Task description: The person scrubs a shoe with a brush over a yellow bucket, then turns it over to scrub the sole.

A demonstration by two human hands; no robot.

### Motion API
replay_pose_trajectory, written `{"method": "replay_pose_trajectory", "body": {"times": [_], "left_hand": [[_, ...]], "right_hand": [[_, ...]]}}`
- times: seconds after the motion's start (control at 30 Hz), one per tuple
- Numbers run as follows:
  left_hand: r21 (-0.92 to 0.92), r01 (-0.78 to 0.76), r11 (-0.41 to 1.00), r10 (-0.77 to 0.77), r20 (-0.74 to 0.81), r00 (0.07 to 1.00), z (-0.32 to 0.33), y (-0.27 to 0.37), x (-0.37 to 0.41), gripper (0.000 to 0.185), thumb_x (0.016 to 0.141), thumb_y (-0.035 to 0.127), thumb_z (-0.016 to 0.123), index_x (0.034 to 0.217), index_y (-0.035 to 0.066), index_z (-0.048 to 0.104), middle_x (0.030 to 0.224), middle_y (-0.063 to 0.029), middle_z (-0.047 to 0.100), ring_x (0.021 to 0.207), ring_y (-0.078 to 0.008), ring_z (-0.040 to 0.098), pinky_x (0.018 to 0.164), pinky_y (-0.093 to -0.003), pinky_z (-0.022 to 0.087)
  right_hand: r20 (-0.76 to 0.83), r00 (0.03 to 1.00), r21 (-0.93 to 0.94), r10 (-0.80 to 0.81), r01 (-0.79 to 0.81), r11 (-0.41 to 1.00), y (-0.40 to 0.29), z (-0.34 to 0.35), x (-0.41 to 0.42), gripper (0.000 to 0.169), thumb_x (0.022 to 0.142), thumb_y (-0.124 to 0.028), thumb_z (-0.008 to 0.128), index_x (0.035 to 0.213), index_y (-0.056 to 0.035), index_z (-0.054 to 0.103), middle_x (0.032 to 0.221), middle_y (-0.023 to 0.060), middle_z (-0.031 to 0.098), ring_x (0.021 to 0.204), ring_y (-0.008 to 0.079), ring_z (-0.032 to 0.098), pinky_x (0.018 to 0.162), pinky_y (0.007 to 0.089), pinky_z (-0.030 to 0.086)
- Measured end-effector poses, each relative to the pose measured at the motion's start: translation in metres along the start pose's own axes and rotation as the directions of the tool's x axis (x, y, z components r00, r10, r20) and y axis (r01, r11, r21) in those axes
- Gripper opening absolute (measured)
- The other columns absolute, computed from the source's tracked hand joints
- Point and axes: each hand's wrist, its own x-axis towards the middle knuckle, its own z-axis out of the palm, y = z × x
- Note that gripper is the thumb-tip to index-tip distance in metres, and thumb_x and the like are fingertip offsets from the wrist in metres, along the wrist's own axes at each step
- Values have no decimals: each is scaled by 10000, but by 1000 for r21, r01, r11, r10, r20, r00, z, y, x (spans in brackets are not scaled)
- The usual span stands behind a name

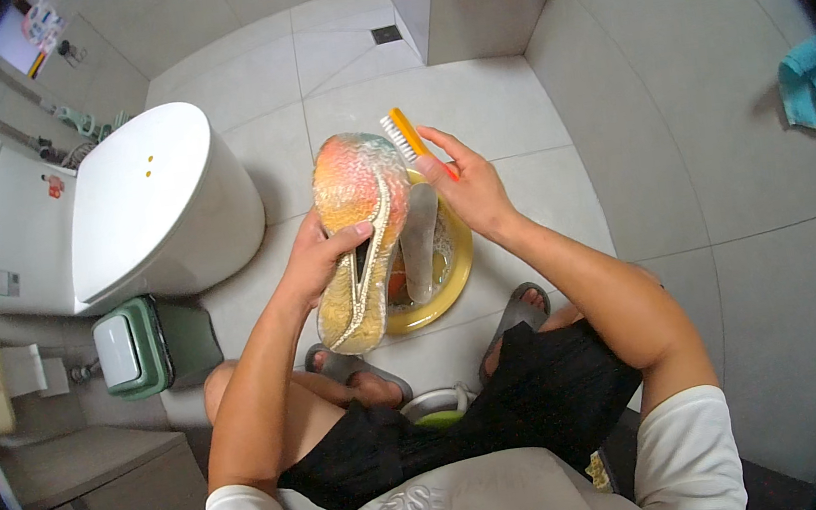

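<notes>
My left hand (325,253) grips a shoe (358,177) by its middle, with the multicoloured sole facing up towards me. The sole looks wet and shows pink, orange and yellow patches. In my right hand (468,188) is a scrub brush (406,134) with an orange back and white bristles, held just right of the shoe's toe end; the bristles face the sole and appear apart from it. Below both hands a yellow basin (464,267) stands on the floor with sudsy water. A grey insole (420,246) leans in it, and an orange thing beside it is partly hidden by the shoe.
A white toilet (145,202) and a green lidded bin (139,346) stand on the left, above a grey cabinet (100,464). Between my legs is a metal-rimmed bucket (424,400). A floor drain (386,34) lies ahead; a blue towel (812,88) hangs at right.
</notes>
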Motion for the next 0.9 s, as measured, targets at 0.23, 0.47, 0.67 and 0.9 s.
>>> {"method": "replay_pose_trajectory", "body": {"times": [0.23, 0.47, 0.67, 0.9], "left_hand": [[75, 71, 995, -81, 132, 988, 0, 0, 4, 658, 936, 152, 800, 1493, 31, 473, 1361, -106, 652, 1229, -201, 645, 1056, -377, 532], [49, 57, 997, -61, 78, 995, 3, -4, 6, 730, 936, 229, 818, 1527, 17, 445, 1361, -152, 626, 1210, -218, 640, 1049, -381, 528], [109, 163, 981, -172, 76, 982, 3, -1, -6, 795, 944, 248, 812, 1599, 50, 409, 1442, -133, 591, 1294, -211, 595, 1116, -363, 483], [53, -16, 998, 12, 86, 996, 7, -20, -10, 840, 868, 94, 850, 1591, 51, 425, 1446, -129, 601, 1310, -218, 597, 1125, -363, 480]], "right_hand": [[366, 831, 541, 419, -556, 631, -25, 14, -3, 360, 990, -298, 758, 1197, -53, 595, 882, -6, 647, 581, 56, 515, 442, 221, 334], [287, 847, 768, 448, -483, 422, -9, 7, 15, 209, 1024, -220, 684, 1113, -54, 593, 888, 29, 659, 552, 54, 507, 387, 228, 272], [45, 850, 852, 526, -307, 424, 1, -14, 19, 172, 1054, -238, 646, 1074, -79, 582, 882, 5, 655, 541, 38, 490, 374, 199, 280], [-111, 881, 652, 461, -285, 703, 10, -15, 20, 203, 1074, -295, 616, 1119, -98, 601, 838, -4, 641, 566, 64, 502, 415, 237, 322]]}}
